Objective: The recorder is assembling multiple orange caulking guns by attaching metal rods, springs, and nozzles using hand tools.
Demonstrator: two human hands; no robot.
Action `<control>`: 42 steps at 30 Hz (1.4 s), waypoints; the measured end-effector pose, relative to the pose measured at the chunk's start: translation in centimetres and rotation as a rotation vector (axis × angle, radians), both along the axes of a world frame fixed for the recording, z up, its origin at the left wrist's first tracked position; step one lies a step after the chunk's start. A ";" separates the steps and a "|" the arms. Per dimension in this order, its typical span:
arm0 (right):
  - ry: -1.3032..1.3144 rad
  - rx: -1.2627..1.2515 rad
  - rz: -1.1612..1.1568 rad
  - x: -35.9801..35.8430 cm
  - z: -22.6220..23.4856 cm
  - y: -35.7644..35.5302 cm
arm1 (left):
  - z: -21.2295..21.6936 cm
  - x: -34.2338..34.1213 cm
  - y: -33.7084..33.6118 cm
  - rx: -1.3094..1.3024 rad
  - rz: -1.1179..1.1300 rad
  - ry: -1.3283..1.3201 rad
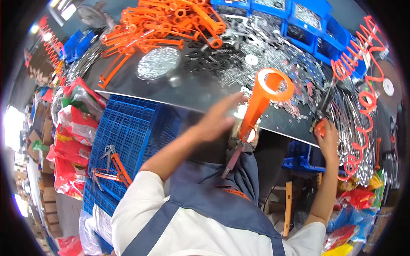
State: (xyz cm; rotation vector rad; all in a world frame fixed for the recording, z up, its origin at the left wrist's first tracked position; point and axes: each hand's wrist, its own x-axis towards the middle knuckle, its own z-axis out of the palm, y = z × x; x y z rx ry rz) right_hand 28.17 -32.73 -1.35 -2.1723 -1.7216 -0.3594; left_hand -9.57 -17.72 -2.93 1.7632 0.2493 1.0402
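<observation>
An orange caulking gun frame (260,98) stands tilted at the bench's front edge, its ring end up and its lower end at a small fixture (245,133) before my lap. Left of the frame is my left hand (218,117), blurred by motion. Its fingers stretch toward the small metal parts behind the frame, and I see nothing held in them. At the bench's right edge my right hand (328,138) is closed round the red end of a black air screwdriver (325,104). The palm side of that grip is hidden.
Orange frames (166,25) lie heaped at the back left beside a disc of shiny small parts (158,63). Loose metal parts (273,55) cover the middle. Blue bins (305,19) line the back. A red coiled hose (365,106) hangs right. Blue crates (121,128) stand left.
</observation>
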 end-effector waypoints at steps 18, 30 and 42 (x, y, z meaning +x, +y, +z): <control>0.974 -0.085 0.660 -21.4 -8.2 -2.8 | 5.6 -6.8 -0.4 -0.477 -0.260 -0.905; 0.474 0.054 0.409 -24.8 -8.7 -5.8 | -1.0 -0.1 -5.6 -0.525 0.210 -0.439; 1.641 -0.872 0.419 -23.3 -10.5 -6.2 | -1.7 0.9 -8.2 -0.403 -0.139 -0.076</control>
